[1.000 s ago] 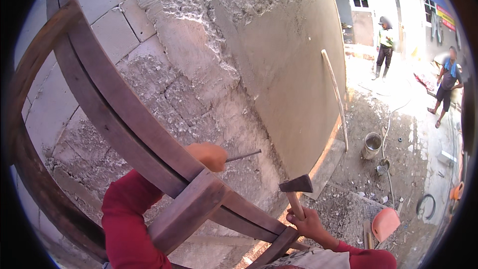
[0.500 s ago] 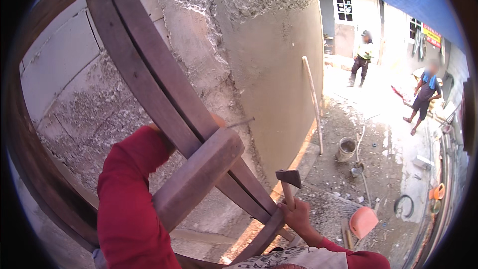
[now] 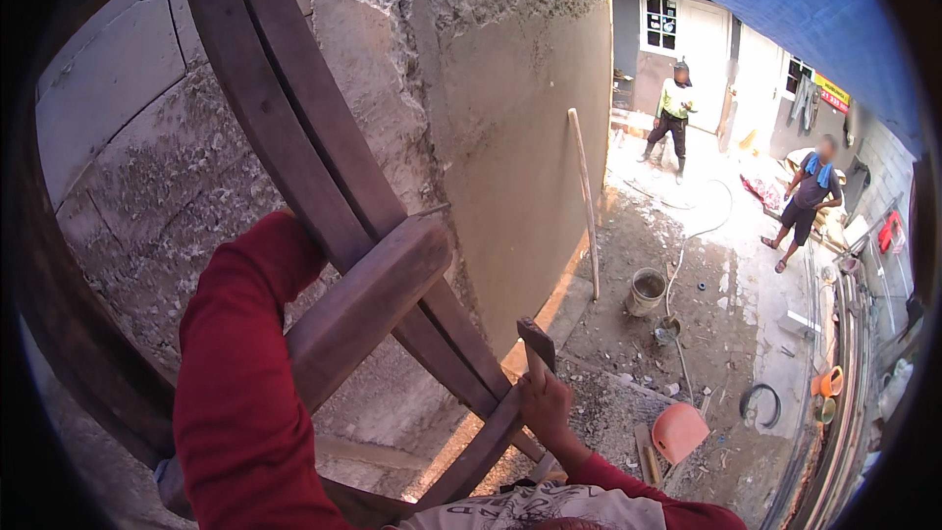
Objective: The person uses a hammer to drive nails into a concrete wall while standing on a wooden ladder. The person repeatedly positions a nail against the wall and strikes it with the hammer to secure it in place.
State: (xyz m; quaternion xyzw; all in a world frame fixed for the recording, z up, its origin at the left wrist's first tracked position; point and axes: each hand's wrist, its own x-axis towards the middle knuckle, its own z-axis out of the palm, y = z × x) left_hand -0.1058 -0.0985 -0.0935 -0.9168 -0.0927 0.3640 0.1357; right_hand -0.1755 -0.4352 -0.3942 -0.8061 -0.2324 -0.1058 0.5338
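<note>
I look down a wooden ladder point(image 3: 324, 177) that leans on a rough, partly plastered wall point(image 3: 530, 128). My left arm in a red sleeve point(image 3: 245, 353) reaches up behind the ladder's rail. My left hand is hidden behind that rail. A thin nail point(image 3: 432, 208) pokes out past the rail, pointing at the wall. My right hand point(image 3: 546, 408) is lower, beside a rung point(image 3: 363, 309), gripping the wooden handle of a hammer point(image 3: 537, 339) with its head up.
Below on the dirt ground stand a grey bucket point(image 3: 646, 291), an orange pan point(image 3: 679, 430) and a hose point(image 3: 687, 236). A long stick point(image 3: 586, 206) leans on the wall. Two people point(image 3: 673, 110) point(image 3: 807, 198) stand far off. A blue tarp point(image 3: 765, 0) hangs overhead.
My view has swung right and down. My left hand, seen holding the nail a second ago, has slipped behind the rail. The hammer has stayed low in my right hand.
</note>
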